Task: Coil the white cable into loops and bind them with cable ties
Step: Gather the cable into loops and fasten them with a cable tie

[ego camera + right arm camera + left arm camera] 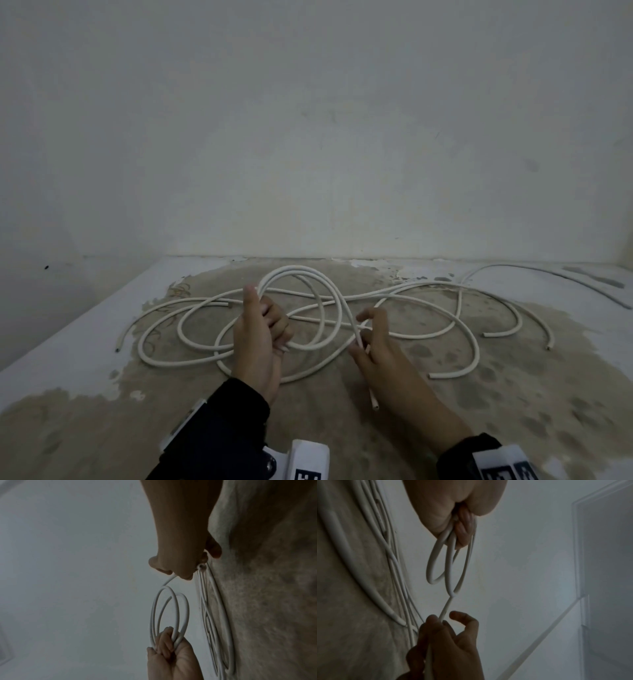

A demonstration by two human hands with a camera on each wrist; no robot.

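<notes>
The left hand (262, 337) has its fingers curled round a small bundle of white cable (310, 274), holding it above the desk (445, 428); from the wrist views I count two full loops standing out of that fist, with a third turn partly formed. The right hand (376, 346) pinches the same cable between thumb and fingers just to the right of the coil, and the short loose end (371, 394) runs back toward the person, past the wrist. So the piece being worked stretches roughly left to right between the two hands, and the free end lies nearer the right hand. In my judgement the next turn depends on the right hand carrying that short end leftward to the gathered loops in the left fist. On the desk behind lie more lengths of white cable (479, 308), tangled and crossing; I can make out at least five cut ends, so there are likely several separate pieces, though the exact number cannot be told. I see no cable ties anywhere in these views. Two hands are at work, both gripping the cable.
</notes>
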